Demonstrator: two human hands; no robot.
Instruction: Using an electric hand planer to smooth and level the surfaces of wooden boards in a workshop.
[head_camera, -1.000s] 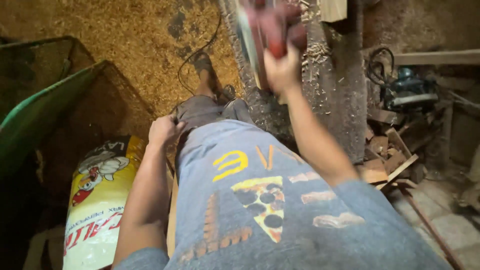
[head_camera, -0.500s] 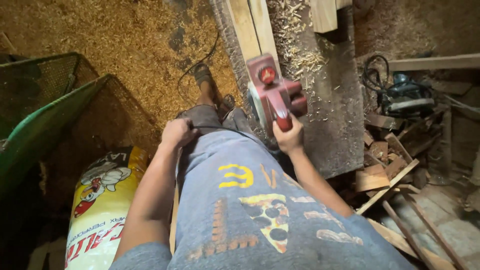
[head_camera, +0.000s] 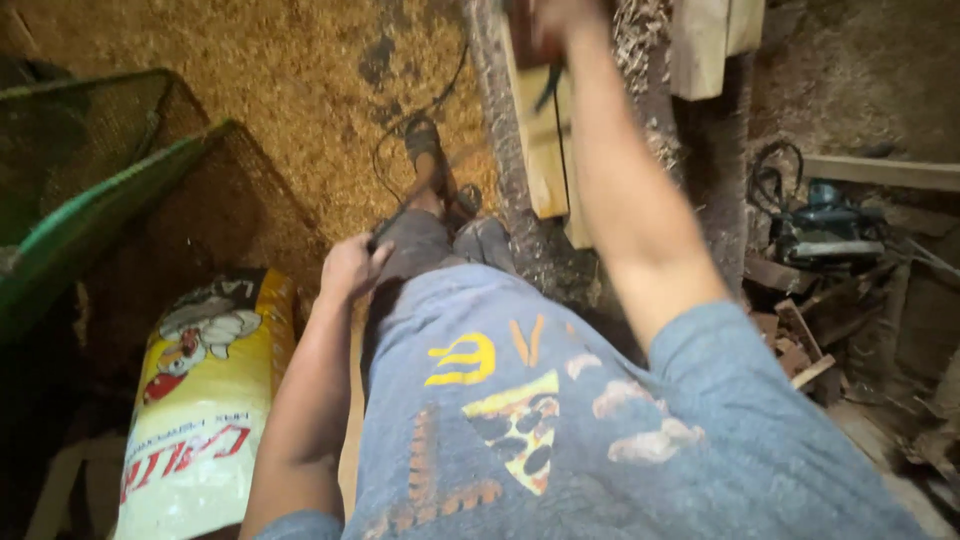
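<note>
Planer (head_camera: 520, 30), reddish, mostly out of frame, gripped by right hand (head_camera: 560, 15): prob. heavy, rigid; hold top handle. Left hand (head_camera: 350, 268) fisted at hip, w/ cord.

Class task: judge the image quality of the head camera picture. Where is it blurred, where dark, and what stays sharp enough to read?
Head view: the right hand is motion-smeared at the top edge, so its grip cannot be read; the left hand on the thigh is only slightly soft; the green mesh frame and lower-left corner sink into shadow; the sawdust floor glows warm; the yellow sack stays fairly crisp.
</note>
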